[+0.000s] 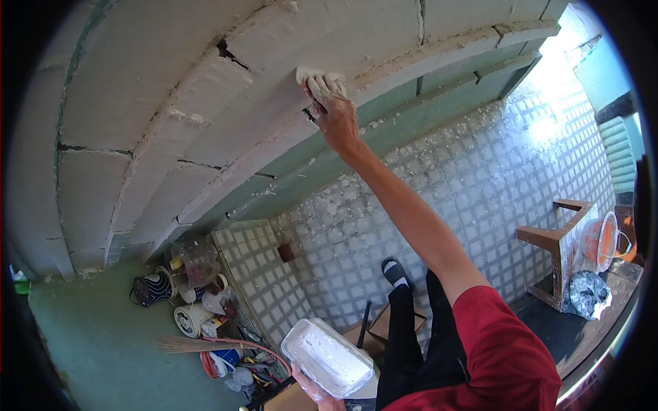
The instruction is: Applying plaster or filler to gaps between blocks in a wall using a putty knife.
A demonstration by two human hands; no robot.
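Observation:
My right hand is stretched up against a pale wall of large panels. Its whitened fingers are closed and pressed on the surface, over a small whitish piece or lump that I cannot make out. Dark gaps and cracks run between the panels near it, and smears of white paste lie along the raised ridges. Low in front of my body, my left hand grips a clear plastic tub by its underside and near edge. White paste coats the tub's inside.
White spots cover the tiled floor. Buckets, bags and a hose crowd the lower left. On the right, a brown stool, an orange bucket and a crumpled silvery bag rest on a dark surface. A cardboard box lies by my legs.

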